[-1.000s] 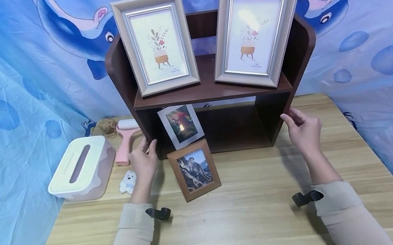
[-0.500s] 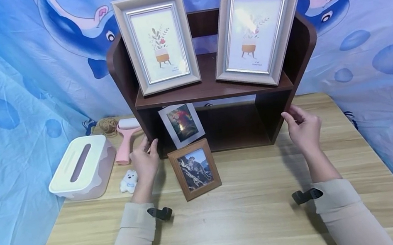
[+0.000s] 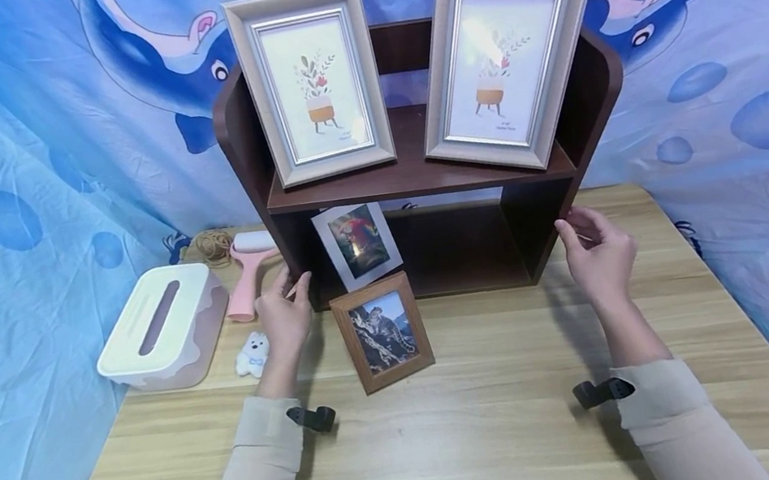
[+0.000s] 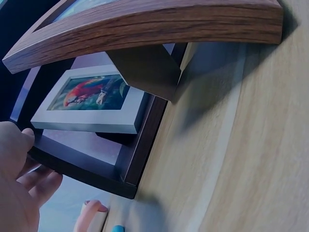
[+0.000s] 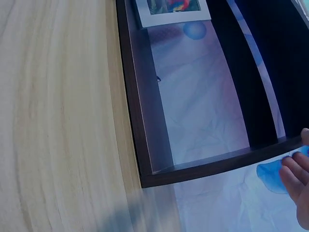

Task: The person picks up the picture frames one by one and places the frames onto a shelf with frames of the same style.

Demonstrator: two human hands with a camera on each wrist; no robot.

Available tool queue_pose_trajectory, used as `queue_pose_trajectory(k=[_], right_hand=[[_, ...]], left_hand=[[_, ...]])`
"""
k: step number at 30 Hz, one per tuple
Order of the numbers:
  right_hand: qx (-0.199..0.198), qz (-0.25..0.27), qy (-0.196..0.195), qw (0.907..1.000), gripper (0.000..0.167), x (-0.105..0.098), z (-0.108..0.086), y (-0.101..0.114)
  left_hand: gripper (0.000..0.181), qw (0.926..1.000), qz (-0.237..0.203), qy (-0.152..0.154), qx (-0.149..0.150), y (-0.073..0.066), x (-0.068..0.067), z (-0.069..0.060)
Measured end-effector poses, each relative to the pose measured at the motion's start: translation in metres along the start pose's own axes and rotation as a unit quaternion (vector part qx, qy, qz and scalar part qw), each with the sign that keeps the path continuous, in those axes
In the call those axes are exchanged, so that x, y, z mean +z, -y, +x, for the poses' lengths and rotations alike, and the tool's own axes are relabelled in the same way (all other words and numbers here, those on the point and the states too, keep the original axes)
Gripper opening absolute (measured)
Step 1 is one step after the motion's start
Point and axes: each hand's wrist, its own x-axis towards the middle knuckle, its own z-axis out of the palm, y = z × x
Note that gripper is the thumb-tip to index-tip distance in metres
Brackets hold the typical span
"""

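A dark brown two-tier desktop shelf stands upright at the back of the table. My left hand grips its left side panel, thumb at the front edge and fingers on the outer face. At the right side panel, my right hand holds the edge loosely between thumb and fingers, partly cut off in the right wrist view. Two beige picture frames, a left one and a right one, lean on the upper tier. A white-framed parrot picture stands in the lower tier.
In front of the shelf stands a wooden-framed leopard picture, propped on a back stand. To the left are a tissue box, a pink-handled lint roller, a white bear figure and a twine ball. A blue curtain hangs behind.
The head view has shifted very slightly. My right hand sits a touch farther right against the shelf's edge; the shelf and frames look unchanged on the table.
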Motion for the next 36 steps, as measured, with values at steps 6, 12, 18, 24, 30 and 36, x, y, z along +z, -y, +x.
queue_pose_trajectory(k=[6, 12, 18, 24, 30, 36], right_hand=[[-0.032, 0.019, -0.060, 0.9975, 0.022, 0.004, -0.010, 0.011], [-0.060, 0.052, 0.001, 0.9968, 0.017, 0.015, -0.023, 0.026], [-0.053, 0.078, 0.142, 0.9853, 0.020, 0.021, -0.038, 0.049], [-0.016, 0.080, 0.245, 0.9660, 0.024, 0.031, -0.050, 0.050], [-0.057, 0.099, 0.109, 0.9875, 0.012, 0.038, -0.052, 0.048], [-0.081, 0.052, -0.115, 0.9887, 0.012, 0.029, -0.023, 0.032]], left_hand=[[0.043, 0.9992, -0.036, -0.015, 0.004, 0.000, 0.001, 0.004], [0.046, 0.9969, -0.069, -0.026, 0.026, -0.007, -0.001, 0.013], [0.044, 0.9967, -0.069, -0.030, 0.031, -0.016, -0.003, 0.019], [0.044, 0.9954, -0.079, -0.038, 0.037, -0.021, -0.001, 0.023], [0.033, 0.9844, -0.050, -0.139, 0.096, -0.015, 0.001, 0.006], [0.019, 0.9812, -0.062, -0.132, 0.127, -0.026, -0.001, -0.036]])
